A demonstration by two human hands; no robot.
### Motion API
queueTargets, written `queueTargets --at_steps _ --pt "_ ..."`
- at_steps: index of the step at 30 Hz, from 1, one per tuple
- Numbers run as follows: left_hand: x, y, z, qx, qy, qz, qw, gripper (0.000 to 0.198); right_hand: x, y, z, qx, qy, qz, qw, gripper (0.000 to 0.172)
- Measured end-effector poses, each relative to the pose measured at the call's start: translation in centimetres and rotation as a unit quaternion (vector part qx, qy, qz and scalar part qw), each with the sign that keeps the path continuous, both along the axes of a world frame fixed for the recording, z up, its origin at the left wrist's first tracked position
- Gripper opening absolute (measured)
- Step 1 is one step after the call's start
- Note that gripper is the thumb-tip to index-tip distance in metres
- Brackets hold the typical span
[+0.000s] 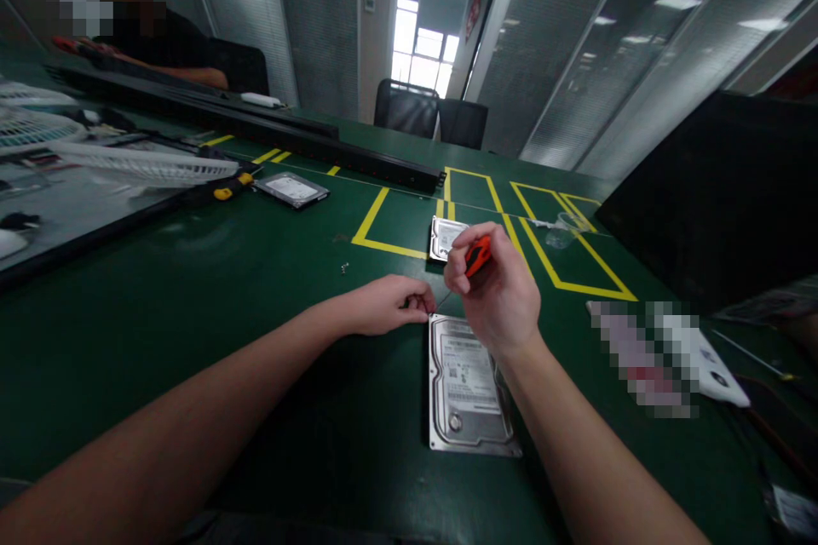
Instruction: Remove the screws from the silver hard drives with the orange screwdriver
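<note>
While R hand [502, 298] grips screwdriver [479, 256], L hand [391, 304]: hold unclear; yellow-lined green tbl [358, 426], chairs [406, 109] beyond.

The green table [192, 298], marked with yellow lines [391, 249], carries three hard drives [469, 387], a long black bar [364, 157] and, probably, tiny screws [345, 268].

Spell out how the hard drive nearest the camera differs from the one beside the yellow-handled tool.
The near hard drive points lengthwise away from the camera; the left hard drive lies slanted.
The left hand and the right hand, holding a screwdriver, are at the near hard drive's far end; no hand is at the left hard drive.
Both lie flat on the green table, labels up.
</note>
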State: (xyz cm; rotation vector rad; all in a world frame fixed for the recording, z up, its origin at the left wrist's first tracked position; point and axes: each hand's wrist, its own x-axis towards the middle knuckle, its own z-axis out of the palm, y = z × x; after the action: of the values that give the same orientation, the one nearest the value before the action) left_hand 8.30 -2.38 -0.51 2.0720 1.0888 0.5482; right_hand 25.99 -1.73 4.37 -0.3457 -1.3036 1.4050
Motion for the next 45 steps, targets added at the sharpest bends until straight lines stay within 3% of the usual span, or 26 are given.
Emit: queueTargets --at_steps 8,13,18,22,26,30,34,38,42,45 --pt "-0.15 0.04 -0.21 0.017 0.007 -0.011 1.000 0.012 0.12 0.03 0.02 0.045 -0.037 -0.006 0.998 0.024" --pt "-0.10 0.01 -0.12 0.011 0.006 0.000 1.000 0.013 0.07 0.07 0.26 0.008 -0.012 0.025 1.000 0.045" --pt "-0.06 -0.04 0.11 0.008 0.013 -0.015 1.000 0.011 0.26 0.01 0.15 0.023 -0.016 0.002 1.000 0.018" --pt "-0.05 -0.04 0.08 0.008 0.015 -0.001 1.000 0.014 0.30 0.00 0.23 0.022 -0.020 0.011 0.999 0.021" --pt "-0.05 0.01 -0.07 -0.001 0.007 0.001 1.000 0.016 0.42 -0.11 0.41 0.013 -0.020 0.010 1.000 0.037" --pt "-0.06 0.00 -0.14 0.000 0.008 0.000 1.000 0.014 0.48 -0.20 0.30 0.019 -0.009 -0.003 1.000 0.018" --pt "-0.08 -0.06 0.00 0.006 0.018 0.000 1.000 0.014 0.48 -0.17 0.18 0.010 0.000 0.009 1.000 0.019" --pt "-0.04 -0.05 0.09 0.001 0.017 0.001 1.000 0.014 0.62 -0.22 0.29 0.001 0.000 0.014 1.000 0.046" --pt "-0.01 -0.04 -0.01 0.003 0.008 -0.004 1.000 0.014 0.64 -0.34 0.23 0.012 -0.015 -0.003 1.000 0.021" --pt "-0.05 -0.04 -0.02 0.006 0.006 -0.007 1.000 0.013 0.55 -0.38 0.14 0.017 -0.019 0.000 1.000 0.023"
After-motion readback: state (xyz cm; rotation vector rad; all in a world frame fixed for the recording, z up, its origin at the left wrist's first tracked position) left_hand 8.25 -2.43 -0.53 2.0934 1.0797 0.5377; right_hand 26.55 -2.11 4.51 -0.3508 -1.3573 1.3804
